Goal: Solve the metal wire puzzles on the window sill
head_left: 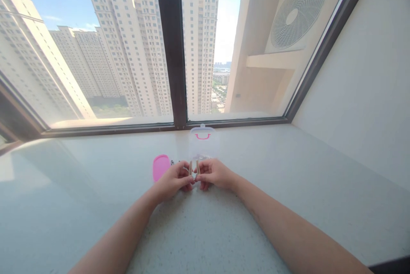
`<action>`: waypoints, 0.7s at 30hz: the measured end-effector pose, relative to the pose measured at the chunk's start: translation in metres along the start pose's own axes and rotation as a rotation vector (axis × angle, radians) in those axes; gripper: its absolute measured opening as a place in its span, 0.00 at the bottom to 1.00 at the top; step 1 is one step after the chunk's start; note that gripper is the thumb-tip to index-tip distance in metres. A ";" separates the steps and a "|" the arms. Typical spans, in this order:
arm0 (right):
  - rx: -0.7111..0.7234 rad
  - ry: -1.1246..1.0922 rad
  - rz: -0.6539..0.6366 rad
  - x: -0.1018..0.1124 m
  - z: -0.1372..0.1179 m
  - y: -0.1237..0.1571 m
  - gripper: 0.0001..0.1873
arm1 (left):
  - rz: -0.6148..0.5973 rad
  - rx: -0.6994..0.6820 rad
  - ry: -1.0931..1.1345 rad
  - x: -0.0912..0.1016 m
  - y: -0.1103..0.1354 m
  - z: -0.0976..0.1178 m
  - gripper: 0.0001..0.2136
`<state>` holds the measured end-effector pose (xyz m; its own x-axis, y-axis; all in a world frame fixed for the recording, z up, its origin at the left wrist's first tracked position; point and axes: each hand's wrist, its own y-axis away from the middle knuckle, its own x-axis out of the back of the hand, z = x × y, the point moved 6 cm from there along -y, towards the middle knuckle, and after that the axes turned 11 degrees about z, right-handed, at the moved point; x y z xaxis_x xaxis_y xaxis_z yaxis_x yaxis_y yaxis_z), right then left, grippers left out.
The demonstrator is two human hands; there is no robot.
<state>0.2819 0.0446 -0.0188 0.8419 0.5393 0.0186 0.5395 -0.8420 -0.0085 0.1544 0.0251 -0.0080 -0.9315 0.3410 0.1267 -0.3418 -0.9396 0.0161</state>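
Both my hands meet at the middle of a pale stone window ledge [96, 188]. My left hand [174, 180] pinches a thin tan stick [191, 167] between thumb and fingers. My right hand [214, 173] pinches a second thin tan stick [197, 167] right beside it. The sticks stand nearly upright and close together. Just behind them a small clear plastic box [202, 142] with a pink handle stands open. A pink oval lid [160, 167] lies flat to the left of my left hand, with small dark bits beside it that I cannot make out.
A dark window frame [171, 52] rises behind the box, with tall apartment blocks outside. A white wall [368, 94] closes the ledge on the right. An outdoor fan unit [301, 9] sits beyond the glass at upper right.
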 end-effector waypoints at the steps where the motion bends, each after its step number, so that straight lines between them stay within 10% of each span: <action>1: -0.002 0.003 0.001 0.000 0.001 -0.001 0.21 | -0.010 0.007 0.001 0.000 0.000 -0.001 0.15; 21: -0.009 0.049 -0.017 -0.001 0.003 -0.003 0.19 | -0.068 0.069 0.066 -0.003 0.000 -0.002 0.14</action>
<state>0.2795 0.0462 -0.0222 0.8307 0.5526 0.0675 0.5538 -0.8327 0.0014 0.1568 0.0245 -0.0106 -0.9132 0.4034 0.0574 -0.3976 -0.9130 0.0914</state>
